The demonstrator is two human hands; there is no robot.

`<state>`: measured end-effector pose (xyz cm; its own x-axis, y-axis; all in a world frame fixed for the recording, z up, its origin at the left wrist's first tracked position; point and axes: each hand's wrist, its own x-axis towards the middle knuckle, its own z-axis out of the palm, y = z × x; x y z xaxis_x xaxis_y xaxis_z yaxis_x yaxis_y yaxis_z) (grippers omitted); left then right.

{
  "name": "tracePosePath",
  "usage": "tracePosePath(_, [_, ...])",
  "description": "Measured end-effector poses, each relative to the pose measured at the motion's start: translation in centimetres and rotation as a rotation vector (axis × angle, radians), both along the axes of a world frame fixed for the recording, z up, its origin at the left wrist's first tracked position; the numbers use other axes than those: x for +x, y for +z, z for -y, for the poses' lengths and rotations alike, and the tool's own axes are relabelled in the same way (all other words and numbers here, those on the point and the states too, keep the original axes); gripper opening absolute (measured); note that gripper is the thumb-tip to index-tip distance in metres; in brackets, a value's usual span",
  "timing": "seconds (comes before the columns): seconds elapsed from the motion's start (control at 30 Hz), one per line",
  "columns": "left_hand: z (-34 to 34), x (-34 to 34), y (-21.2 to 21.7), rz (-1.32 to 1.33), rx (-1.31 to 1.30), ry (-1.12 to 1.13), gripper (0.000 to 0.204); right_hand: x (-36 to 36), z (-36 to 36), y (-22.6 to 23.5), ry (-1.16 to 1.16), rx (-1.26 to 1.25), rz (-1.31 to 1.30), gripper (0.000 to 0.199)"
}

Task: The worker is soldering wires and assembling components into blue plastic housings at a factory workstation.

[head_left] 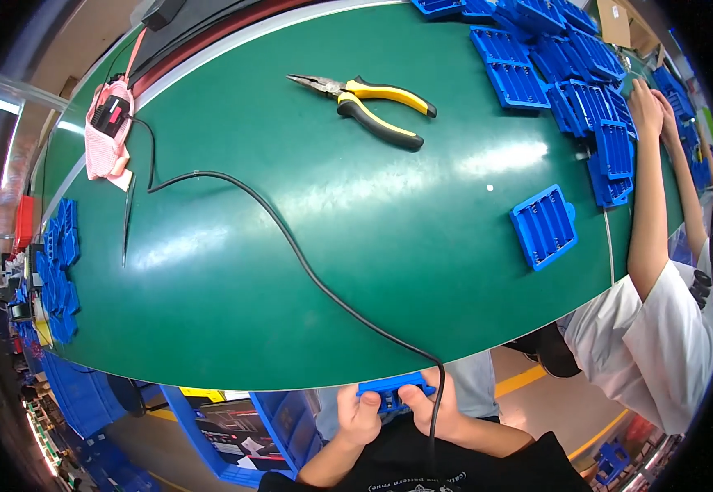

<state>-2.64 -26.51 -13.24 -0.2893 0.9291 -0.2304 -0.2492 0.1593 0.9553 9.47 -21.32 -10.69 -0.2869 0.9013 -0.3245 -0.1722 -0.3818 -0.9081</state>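
Note:
At the near table edge my left hand (359, 416) and my right hand (441, 407) grip a blue plastic battery holder (391, 384) between them. Both thumbs press on its near side, and the other fingers are mostly hidden. A black cable (307, 266) crosses the table and passes over my right hand toward my body. Another blue battery holder (544, 227) with long slots lies by itself to the right. Farther off rest needle-nose pliers (364, 102) with yellow and black handles, their jaws pointing left.
Many blue holders (574, 57) are heaped at the far right, beside a co-worker's hands (650, 111). More blue pieces (61, 271) stack at the left edge. A pink cloth (109, 152) with a black device (110, 115) sits far left. A blue crate (217, 455) stands below the table.

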Motion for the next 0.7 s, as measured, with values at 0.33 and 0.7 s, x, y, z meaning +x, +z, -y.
tracePosePath(0.33, [-0.5,0.1,2.6,0.317,-0.09,-0.008,0.063,0.3,0.4,0.8,0.081,-0.106,0.047,0.015])
tracePosePath(0.7, [-0.4,-0.3,1.5,0.205,-0.026,-0.067,0.053,0.1,0.4,0.5,0.047,-0.045,0.024,0.018])
